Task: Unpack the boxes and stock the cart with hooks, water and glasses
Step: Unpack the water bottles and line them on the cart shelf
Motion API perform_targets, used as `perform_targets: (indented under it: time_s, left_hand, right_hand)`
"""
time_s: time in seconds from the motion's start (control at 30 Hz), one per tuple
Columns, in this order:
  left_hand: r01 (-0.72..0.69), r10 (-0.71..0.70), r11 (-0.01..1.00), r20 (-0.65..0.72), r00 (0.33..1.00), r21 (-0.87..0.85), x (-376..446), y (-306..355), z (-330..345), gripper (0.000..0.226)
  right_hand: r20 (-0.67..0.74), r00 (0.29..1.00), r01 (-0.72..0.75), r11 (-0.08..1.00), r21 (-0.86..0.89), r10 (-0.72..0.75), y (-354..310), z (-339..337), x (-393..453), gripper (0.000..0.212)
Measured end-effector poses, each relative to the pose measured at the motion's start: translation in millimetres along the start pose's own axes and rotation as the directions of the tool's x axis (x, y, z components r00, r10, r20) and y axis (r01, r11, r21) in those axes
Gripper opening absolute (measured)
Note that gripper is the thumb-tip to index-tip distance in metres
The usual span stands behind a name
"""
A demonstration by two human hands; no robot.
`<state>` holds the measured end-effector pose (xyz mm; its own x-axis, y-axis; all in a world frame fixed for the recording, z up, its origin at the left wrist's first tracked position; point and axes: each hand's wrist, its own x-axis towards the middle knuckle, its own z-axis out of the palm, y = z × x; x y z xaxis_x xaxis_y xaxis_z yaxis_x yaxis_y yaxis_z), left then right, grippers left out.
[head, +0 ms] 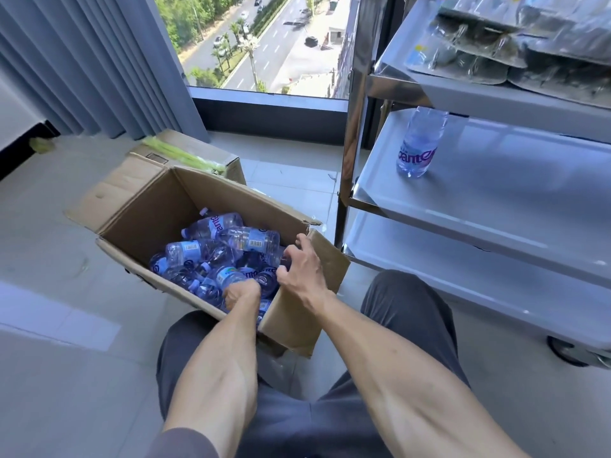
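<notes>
Your floor (49, 206) is pale tile. On it stands an open cardboard box (145, 206) holding loose water bottles (211, 256), with a second box (211, 157) just behind, touching or nearly so. The steel cart (496, 206) rests beside them; its middle shelf carries one upright bottle (418, 143), its top shelf clear-wrapped packs (515, 44).

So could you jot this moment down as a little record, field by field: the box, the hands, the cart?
box: open cardboard box on the floor, holding loose water bottles
left hand: left hand down in the box, fingers curled round a bottle
right hand: right hand at the box's right edge, fingers curled over the bottles; grip unclear
cart: steel cart to the right
middle shelf: one upright water bottle
top shelf: clear-wrapped packs, contents unclear
second box: closed box behind
</notes>
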<state>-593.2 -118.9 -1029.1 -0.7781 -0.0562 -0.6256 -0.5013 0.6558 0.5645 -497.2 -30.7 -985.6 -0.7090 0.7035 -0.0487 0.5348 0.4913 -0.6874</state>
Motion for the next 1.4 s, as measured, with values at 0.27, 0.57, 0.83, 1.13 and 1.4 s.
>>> perform_targets:
  time_s: [0.27,0.57,0.83,1.13,1.4]
  left_hand:
    - [-0.31,0.284,0.951,-0.377,0.882,-0.008,-41.8,20.0,-23.4,0.041]
    - [-0.768,0.618,0.624,-0.51,0.599,-0.146,-108.4,35.4,-8.3,0.04]
    - [-0.87,0.698,0.351,-0.521,0.49,-0.347,-175.2,43.7,-35.2,0.035]
    - [-0.692,0.862,0.336,-0.088,0.499,-0.639,-222.9,79.8,-28.4,0.016]
    - [-0.337,0.494,0.851,0.399,0.772,-0.402,-224.1,35.4,16.6,0.044]
  right_hand:
    - [-0.086,0.988,-0.103,0.96,0.261,0.129,-6.4,-25.8,0.1,0.031]
    - [-0.179,0.963,-0.074,0.835,0.545,0.201,-7.7,-50.4,-22.0,0.036]
    - [-0.153,0.988,0.072,0.837,0.542,0.014,14.9,-109.4,-59.2,0.051]
    - [-0.051,0.997,0.074,0.655,0.752,-0.053,19.8,-149.7,-80.6,0.062]
    - [-0.062,0.99,0.025,0.283,0.959,0.125,39.4,-172.0,-98.0,0.053]
